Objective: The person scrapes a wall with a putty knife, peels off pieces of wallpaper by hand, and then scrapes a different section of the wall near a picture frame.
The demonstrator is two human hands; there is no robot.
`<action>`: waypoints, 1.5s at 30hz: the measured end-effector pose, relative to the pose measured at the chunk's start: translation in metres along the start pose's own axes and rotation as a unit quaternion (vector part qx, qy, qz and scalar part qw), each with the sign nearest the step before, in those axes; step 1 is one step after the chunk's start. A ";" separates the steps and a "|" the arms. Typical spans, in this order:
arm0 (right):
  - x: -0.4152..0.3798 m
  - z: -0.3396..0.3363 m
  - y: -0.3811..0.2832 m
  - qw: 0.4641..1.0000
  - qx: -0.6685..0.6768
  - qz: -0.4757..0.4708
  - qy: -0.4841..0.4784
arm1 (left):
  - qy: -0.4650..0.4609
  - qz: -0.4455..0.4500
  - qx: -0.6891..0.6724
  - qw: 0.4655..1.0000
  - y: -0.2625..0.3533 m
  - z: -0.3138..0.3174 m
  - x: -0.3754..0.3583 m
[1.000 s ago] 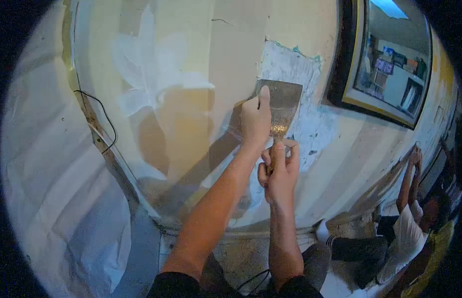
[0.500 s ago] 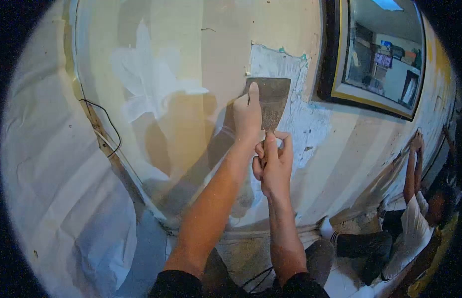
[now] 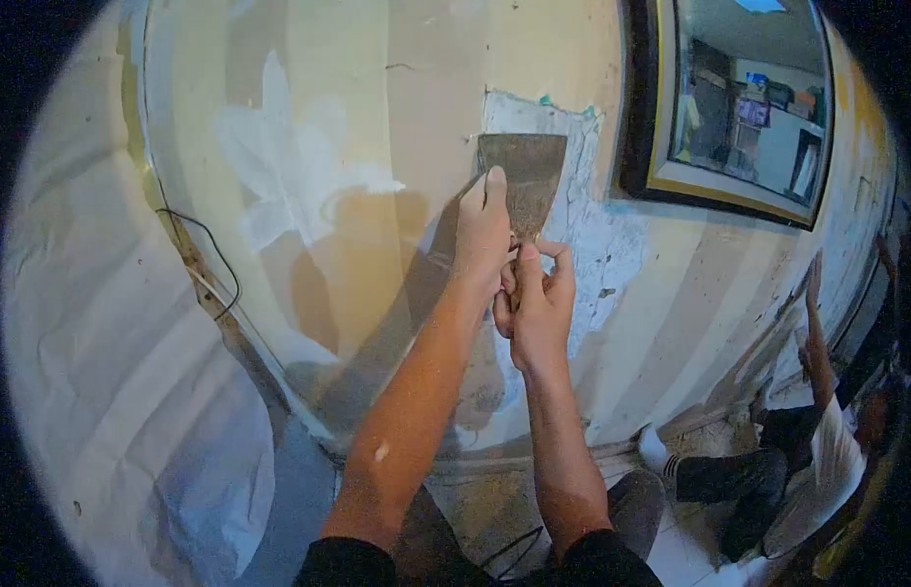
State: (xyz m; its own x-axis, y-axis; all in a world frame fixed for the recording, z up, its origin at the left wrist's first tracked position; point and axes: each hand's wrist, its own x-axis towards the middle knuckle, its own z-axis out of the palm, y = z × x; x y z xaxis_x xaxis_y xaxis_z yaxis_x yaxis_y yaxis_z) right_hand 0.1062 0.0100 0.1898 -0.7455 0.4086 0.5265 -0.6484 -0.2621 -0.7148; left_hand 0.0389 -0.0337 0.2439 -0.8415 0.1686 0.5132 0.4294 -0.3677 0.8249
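Observation:
A wide metal scraper blade (image 3: 529,178) is pressed flat against the wall, its edge up in a patch of bare grey plaster (image 3: 583,210) where the cream paint is gone. My right hand (image 3: 536,305) is wrapped around the scraper's handle below the blade. My left hand (image 3: 482,233) lies on the blade's left side, index finger stretched up along it, pushing it against the wall.
White filler patches (image 3: 289,161) mark the cream wall to the left. A black cable (image 3: 213,256) hangs by the wall's left edge beside white sheeting (image 3: 103,352). A framed window (image 3: 744,108) sits upper right. Another person (image 3: 818,430) sits on the floor at right, arm raised to the wall.
Both hands have pushed the scraper upward along the wall, toward the top of the bare plaster patch. The person at right has shifted the raised arm.

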 end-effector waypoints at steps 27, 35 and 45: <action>-0.018 -0.008 0.002 0.996 0.043 0.069 0.042 | -0.048 -0.049 -0.070 0.995 -0.026 -0.007 0.019; -0.014 -0.009 -0.004 0.999 -0.021 0.029 0.020 | 0.023 -0.002 -0.084 0.996 -0.048 0.006 0.032; -0.009 0.002 -0.009 0.997 0.029 0.057 0.045 | 0.007 0.000 0.025 1.000 -0.009 -0.001 0.027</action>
State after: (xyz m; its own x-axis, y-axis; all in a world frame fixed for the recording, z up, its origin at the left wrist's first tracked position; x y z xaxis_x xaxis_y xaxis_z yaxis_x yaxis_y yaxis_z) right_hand 0.1185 0.0069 0.1919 -0.8000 0.4496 0.3974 -0.5695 -0.3606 -0.7386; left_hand 0.0120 -0.0268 0.2500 -0.8461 0.1551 0.5100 0.4449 -0.3215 0.8359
